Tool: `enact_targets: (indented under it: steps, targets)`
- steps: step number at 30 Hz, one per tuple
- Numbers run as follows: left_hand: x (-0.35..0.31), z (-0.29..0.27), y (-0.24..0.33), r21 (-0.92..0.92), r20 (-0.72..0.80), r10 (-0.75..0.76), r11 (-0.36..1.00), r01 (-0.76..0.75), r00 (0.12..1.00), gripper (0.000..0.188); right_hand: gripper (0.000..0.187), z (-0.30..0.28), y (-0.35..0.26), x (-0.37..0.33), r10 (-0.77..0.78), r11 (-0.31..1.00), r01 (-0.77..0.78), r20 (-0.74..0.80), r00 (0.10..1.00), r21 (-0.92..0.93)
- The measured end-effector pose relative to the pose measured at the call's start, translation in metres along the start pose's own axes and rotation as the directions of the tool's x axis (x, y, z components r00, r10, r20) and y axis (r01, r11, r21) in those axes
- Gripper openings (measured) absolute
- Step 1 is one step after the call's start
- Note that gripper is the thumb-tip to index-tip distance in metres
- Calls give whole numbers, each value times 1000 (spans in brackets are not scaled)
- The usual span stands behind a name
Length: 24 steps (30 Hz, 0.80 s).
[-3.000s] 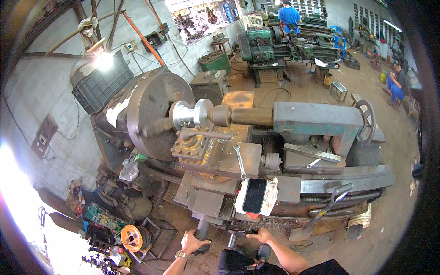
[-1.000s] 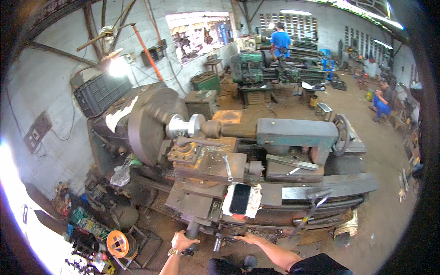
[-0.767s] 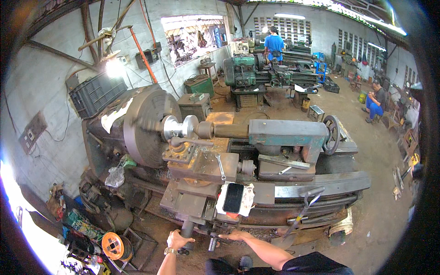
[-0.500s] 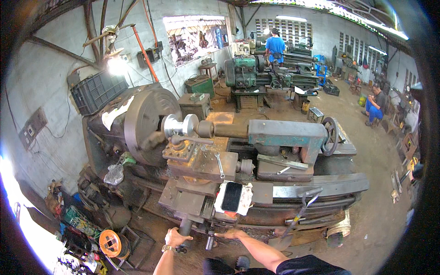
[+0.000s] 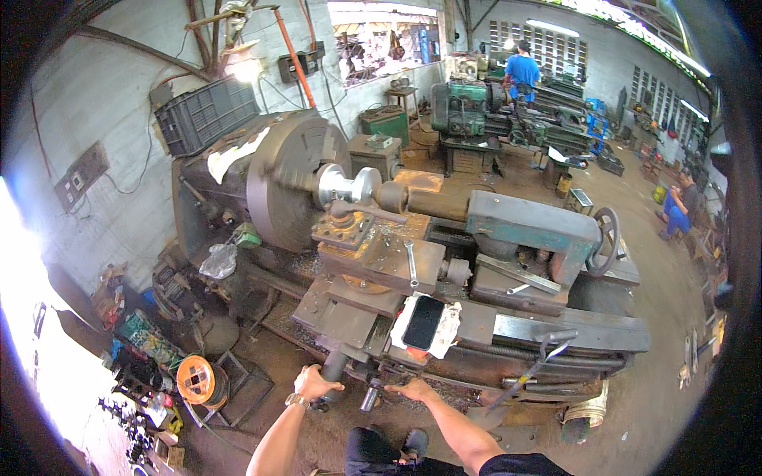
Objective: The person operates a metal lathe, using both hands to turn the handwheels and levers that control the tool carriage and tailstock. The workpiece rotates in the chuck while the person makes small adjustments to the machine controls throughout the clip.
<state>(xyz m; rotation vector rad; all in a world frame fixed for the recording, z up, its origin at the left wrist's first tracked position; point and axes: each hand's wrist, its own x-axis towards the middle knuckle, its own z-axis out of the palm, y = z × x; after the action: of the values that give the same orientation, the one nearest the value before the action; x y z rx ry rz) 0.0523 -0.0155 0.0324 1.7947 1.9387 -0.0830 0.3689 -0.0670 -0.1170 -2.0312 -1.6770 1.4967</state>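
Observation:
In front of me stands a large lathe. A shiny spool-shaped metal workpiece (image 5: 341, 186) sits between its big, motion-blurred chuck (image 5: 298, 178) and the tailstock (image 5: 532, 226). My left hand (image 5: 316, 383) is closed around the dark cylindrical lathe handle (image 5: 335, 363) at the front of the carriage; some fingers are hidden. Beside it, my right hand (image 5: 413, 389) has its fingers drawn together near a short bright metal shaft (image 5: 371, 395); what they grip is hidden. The tool post (image 5: 345, 226) with its clamping lever stands close to the workpiece.
A wrench (image 5: 411, 263) lies on the slide, and a phone (image 5: 423, 323) rests on a white cloth. An orange spool (image 5: 201, 379) and clutter stand at lower left. One person (image 5: 522, 71) stands at another lathe; another (image 5: 679, 208) sits at far right.
The view has turned, so the lathe appears farther right and tilted. Both hands keep nearly the same places at the carriage front.

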Motion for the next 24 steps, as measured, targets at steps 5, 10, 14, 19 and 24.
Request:
enact_targets:
  steps: [5,10,14,19,24]
  targets:
    - [4,1,-1,-23,74,-33,999,34,997,115,123,-7,-4,-6,37,999,-39,58,998,30]
    - [7,5,-5,-41,81,-27,999,31,996,115,112,-1,5,1,35,999,-35,14,999,0]
    - [4,11,-6,-10,-83,29,1000,-30,996,104,101,1,10,4,69,997,-68,52,996,-30]
    - [2,4,-3,2,-26,15,1000,-15,1000,108,100,-9,-1,-21,-54,995,57,-33,998,76]
    - [-3,-5,5,-30,27,-18,999,19,999,117,97,-22,-17,-42,-107,985,124,-139,985,118]
